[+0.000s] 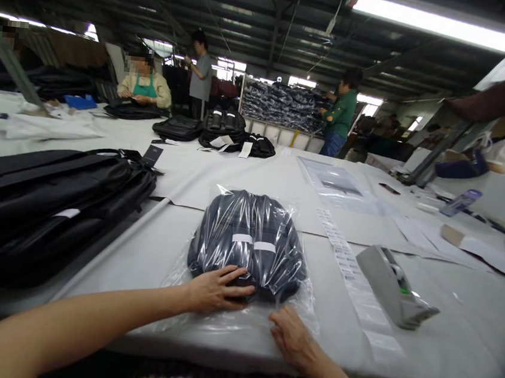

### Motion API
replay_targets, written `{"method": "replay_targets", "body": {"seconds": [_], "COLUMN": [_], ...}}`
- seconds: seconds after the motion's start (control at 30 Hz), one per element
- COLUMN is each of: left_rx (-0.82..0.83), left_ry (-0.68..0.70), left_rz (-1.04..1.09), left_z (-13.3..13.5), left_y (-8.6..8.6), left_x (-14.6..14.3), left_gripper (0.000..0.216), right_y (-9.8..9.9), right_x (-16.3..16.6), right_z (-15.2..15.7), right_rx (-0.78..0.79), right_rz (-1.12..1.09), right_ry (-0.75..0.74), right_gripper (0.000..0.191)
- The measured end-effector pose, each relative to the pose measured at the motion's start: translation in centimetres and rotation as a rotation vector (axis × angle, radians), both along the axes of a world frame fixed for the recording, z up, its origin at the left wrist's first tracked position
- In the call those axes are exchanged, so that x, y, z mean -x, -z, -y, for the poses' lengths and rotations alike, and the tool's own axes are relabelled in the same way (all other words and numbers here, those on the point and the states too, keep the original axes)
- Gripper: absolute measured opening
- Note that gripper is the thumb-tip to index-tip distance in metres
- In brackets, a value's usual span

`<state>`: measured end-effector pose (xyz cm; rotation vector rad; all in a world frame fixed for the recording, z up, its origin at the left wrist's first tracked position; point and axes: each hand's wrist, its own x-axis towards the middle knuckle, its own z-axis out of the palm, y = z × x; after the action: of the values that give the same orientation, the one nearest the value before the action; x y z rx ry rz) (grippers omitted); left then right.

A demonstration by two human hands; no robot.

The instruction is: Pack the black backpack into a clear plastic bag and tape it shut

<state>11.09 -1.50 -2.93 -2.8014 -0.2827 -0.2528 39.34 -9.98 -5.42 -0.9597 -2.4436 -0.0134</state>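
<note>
Bagging seemingly in hand, the backpack [253, 222] in its clear bag [250, 320] at near centre is pressed by the splayed left hand [218, 290], the right hand [290, 335] curled closed, film grip unclear, near-edge smoothing apparently called for.

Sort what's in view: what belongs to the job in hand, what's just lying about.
Job in hand:
dark backpack
clear plastic bag around it, under the left grip
perhaps the tape dispenser and label strip nearby

Apparently lying about:
loose papers
purple-blue packet
</note>
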Motion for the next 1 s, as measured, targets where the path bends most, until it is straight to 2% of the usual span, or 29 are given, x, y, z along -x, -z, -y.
{"method": "replay_targets", "body": {"seconds": [0.1,0.17,0.23,0.37,0.53,0.67,0.8,1.0], "left_rx": [-0.015,-0.018,-0.016,-0.016,-0.04,-0.07,-0.061,-0.186], "left_ry": [0.006,0.009,0.007,-0.003,-0.013,-0.012,-0.023,0.023], "left_rz": [0.04,0.059,0.052,0.026,0.04,0.069,0.044,0.162], "left_z": [0.0,-0.1,0.0,0.1,0.0,-0.1,0.0,0.2], "left_y": [0.3,0.4,0.3,0.2,0.6,1.1,1.2,0.8], "left_x": [-0.1,-0.1,-0.1,-0.1,-0.2,-0.2,-0.3,0.2], "left_gripper": [0.046,0.043,0.042,0.041,0.039,0.037,0.039,0.032], "right_y": [-0.5,-0.5,-0.2,-0.5,-3.3,-4.8,-3.6,-2.1], "right_x": [-0.3,-0.5,-0.5,-0.2,0.3,0.6,0.9,1.1], "right_z": [0.1,-0.1,-0.2,0.1,-0.5,-3.3,-5.6,-5.9], "right_rx": [0.005,-0.063,-0.173,-0.327,-0.432,-0.305,-0.153,-0.076], "right_rz": [0.12,0.162,0.178,0.213,0.217,0.237,0.028,-0.204], "right_ry": [-0.056,-0.055,-0.029,-0.008,-0.139,-0.241,-0.242,-0.16], "right_gripper": [0.036,0.039,0.038,0.023,0.021,0.019,0.022,0.022]}}
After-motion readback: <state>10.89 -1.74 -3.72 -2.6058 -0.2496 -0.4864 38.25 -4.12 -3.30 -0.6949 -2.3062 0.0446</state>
